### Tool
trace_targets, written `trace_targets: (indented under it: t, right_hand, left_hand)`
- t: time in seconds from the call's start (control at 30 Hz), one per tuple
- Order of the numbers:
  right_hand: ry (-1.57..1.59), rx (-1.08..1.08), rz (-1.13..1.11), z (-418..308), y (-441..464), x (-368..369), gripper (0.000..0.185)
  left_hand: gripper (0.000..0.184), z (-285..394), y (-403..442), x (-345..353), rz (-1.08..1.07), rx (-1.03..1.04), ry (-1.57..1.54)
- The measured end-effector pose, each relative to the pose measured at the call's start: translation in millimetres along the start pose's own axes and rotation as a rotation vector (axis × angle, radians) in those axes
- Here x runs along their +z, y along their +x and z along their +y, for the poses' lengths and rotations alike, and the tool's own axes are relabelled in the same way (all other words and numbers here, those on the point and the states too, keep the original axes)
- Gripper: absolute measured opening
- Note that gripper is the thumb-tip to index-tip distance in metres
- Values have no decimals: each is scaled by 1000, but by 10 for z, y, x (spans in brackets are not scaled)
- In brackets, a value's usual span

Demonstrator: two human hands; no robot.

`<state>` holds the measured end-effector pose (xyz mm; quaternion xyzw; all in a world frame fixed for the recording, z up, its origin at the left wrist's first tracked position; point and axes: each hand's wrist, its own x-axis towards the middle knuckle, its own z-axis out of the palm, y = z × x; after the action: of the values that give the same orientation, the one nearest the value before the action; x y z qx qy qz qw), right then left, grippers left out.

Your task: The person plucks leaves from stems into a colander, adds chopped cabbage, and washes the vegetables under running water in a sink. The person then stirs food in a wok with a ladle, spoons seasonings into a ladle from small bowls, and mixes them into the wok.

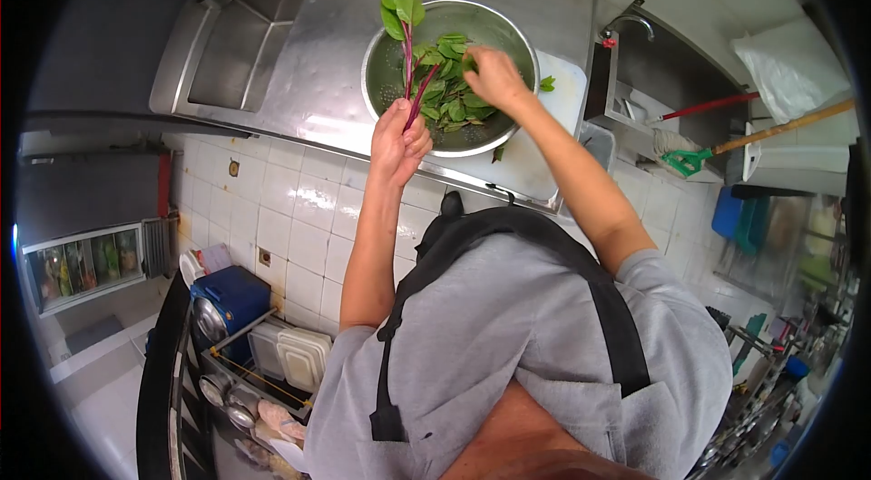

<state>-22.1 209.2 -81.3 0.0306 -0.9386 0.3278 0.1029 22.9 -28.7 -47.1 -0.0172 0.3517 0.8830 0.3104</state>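
- Left hand (400,146): at bowl's 7 o'clock, fingers closed round purple stems (408,72); one stem points to 12, its leafy top (405,8) over the rim at 11, another bare, slanting to 1.
- Right hand (497,81): over bowl's 3 o'clock side, fingers curled, green at the tips; can't tell if a leaf is gripped.
- Loose green leaves (458,105): heaped inside the metal bowl (490,24), mid to 5 o'clock.
- Bowl: on steel counter (331,53), near white board (564,112) at 4 o'clock.
- Stray leaf (547,83): on board, bowl's 3 o'clock.
- Sink (231,63): 9 o'clock of bowl.
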Motion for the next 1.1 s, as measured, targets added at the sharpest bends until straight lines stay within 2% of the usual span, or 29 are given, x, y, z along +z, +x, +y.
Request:
trace_targets:
  t: [0.07, 0.17, 0.27, 0.3, 0.4, 0.5, 0.6, 0.63, 0.73, 0.87, 0.97, 1.1]
  right_hand:
    - [0, -59, 33, -204, -47, -264, 32]
    - [158, -348, 94, -382, 38, -284, 30]
    - [121, -446, 63, -470, 75, -105, 25]
    - [109, -465, 84, -486, 61, -79, 18]
    - [48, -506, 106, -455, 18, -51, 17]
    - [349, 57, -6, -254, 77, 134, 19]
    - [73, -208, 258, -90, 104, -1, 22]
    - [-19, -202, 248, -271, 47, -215, 17]
    - [-118, -467, 374, -393, 116, -372, 19]
    - [-115, -659, 354, -321, 250, -361, 21]
    - [-118, -680, 322, -412, 235, -430, 22]
    - [-170, -627, 223, -350, 222, -353, 8]
  left_hand:
    - [17, 52, -85, -39, -28, -12, 17]
    - [16, 62, -74, -85, -91, -31, 26]
    - [15, 66, -55, -11, -103, -57, 24]
    - [16, 81, -55, 10, -102, -58, 26]
    - [17, 55, -59, 24, -81, -67, 39]
    - [17, 4, -78, -7, -17, -68, 118]
    - [17, 58, -129, 19, 46, -48, 220]
    - [17, 70, -148, 4, 52, -48, 226]
    - [17, 47, -158, -24, 26, -79, 212]
    - [16, 82, -172, 26, 6, -93, 210]
    - [16, 109, -182, 28, -15, -106, 182]
    - [14, 97, -226, 10, -32, -113, 149]
